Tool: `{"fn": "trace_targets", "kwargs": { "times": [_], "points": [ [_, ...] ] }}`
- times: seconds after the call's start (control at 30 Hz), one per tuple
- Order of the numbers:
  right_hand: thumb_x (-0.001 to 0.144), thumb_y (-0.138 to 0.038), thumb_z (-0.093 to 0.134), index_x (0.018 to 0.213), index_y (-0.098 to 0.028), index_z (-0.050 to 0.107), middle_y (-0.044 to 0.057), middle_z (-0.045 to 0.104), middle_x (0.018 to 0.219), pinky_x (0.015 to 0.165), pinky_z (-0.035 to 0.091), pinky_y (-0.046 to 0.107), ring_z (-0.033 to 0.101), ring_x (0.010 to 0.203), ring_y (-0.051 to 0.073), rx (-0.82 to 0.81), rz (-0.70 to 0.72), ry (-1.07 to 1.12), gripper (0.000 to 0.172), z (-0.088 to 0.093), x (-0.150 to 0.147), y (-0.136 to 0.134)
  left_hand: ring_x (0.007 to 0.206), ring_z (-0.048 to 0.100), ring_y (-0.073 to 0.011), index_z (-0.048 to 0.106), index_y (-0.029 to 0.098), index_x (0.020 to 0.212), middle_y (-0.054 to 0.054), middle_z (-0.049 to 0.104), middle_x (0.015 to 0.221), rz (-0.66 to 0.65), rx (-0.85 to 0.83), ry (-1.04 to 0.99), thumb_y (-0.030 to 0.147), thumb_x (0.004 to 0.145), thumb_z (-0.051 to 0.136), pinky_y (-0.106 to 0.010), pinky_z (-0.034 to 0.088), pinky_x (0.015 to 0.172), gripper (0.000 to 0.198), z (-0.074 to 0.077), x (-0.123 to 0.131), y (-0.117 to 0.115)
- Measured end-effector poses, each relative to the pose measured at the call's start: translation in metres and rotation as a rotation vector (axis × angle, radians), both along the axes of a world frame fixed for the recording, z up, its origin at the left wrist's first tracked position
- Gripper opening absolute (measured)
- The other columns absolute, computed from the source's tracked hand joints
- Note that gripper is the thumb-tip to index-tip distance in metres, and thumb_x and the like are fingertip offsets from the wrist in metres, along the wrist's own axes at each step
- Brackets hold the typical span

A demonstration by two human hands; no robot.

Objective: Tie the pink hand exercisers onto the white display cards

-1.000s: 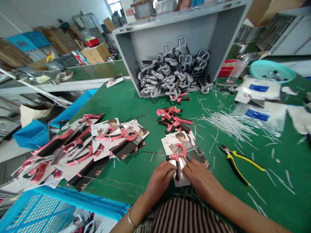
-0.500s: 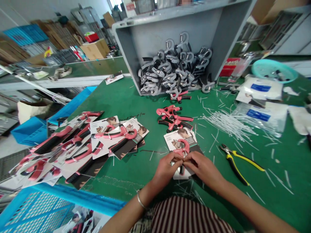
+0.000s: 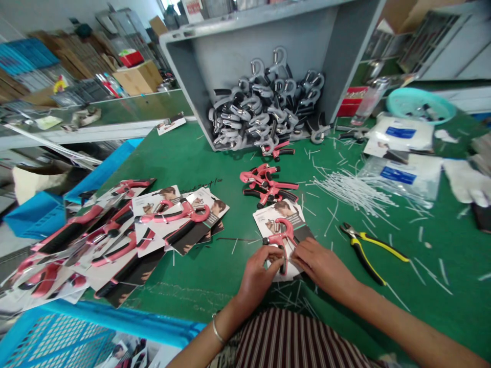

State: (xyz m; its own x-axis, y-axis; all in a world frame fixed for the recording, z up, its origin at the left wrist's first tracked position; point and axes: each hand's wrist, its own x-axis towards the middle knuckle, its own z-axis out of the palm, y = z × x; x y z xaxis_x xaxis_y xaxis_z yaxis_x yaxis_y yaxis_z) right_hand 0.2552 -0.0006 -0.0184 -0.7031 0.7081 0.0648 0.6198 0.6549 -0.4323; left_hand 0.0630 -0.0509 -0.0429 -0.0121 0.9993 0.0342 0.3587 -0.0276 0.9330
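A pink and black hand grip strengthener lies on a printed backing card on the green table in front of me. My left hand has its fingers curled around one handle of this grip. My right hand is closed by the other handle, over the card's right side. What its fingertips pinch is hidden. Just beyond the card is a small pile of pink hand grips. To the right, white zip ties lie in a loose heap, with yellow-and-black cutting pliers nearer me.
A grey bin full of grey hand grips stands on its side at the back. Carded pink grips are piled at left, above a blue crate. Plastic bags and a turquoise bowl sit at right.
My hands, together at the middle of the grip before, have drawn slightly apart, the right one moving toward the card's right side. The whole view has shifted a little.
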Motion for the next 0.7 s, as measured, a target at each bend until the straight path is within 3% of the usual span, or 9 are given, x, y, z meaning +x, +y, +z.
{"fn": "trace_targets", "kwargs": {
  "times": [0.33,0.53,0.7],
  "points": [
    [0.098,-0.026,0.048,0.092,-0.019,0.061,0.007,0.062,0.089,0.074,0.045,0.033,0.054,0.085,0.022,0.018,0.015,0.018,0.016,0.001,-0.005,-0.003,0.086,0.065,-0.0169,0.065,0.019,0.094,-0.003,0.070,0.091,-0.101,0.089,0.135,0.016,0.088,0.062,-0.029,0.050,0.083,0.008,0.002,0.002,-0.001],
    [0.098,-0.027,0.049,0.093,-0.020,0.061,0.007,0.063,0.093,0.078,0.047,0.034,0.056,0.090,0.022,-0.067,0.006,0.104,0.015,0.000,-0.006,-0.004,0.099,0.066,-0.0179,0.061,0.020,0.111,-0.005,0.071,0.107,-0.213,0.133,0.196,0.017,0.092,0.055,-0.031,0.051,0.091,0.020,0.013,-0.007,0.000],
    [0.095,-0.030,0.056,0.092,-0.019,0.060,0.007,0.064,0.091,0.076,0.045,0.034,0.057,0.089,0.022,-0.077,-0.024,0.073,0.012,0.004,-0.011,-0.005,0.102,0.064,-0.0238,0.058,0.019,0.114,-0.009,0.069,0.107,-0.254,0.172,0.522,0.014,0.095,0.045,-0.039,0.051,0.091,0.024,0.026,-0.001,-0.004]
  ]
}}
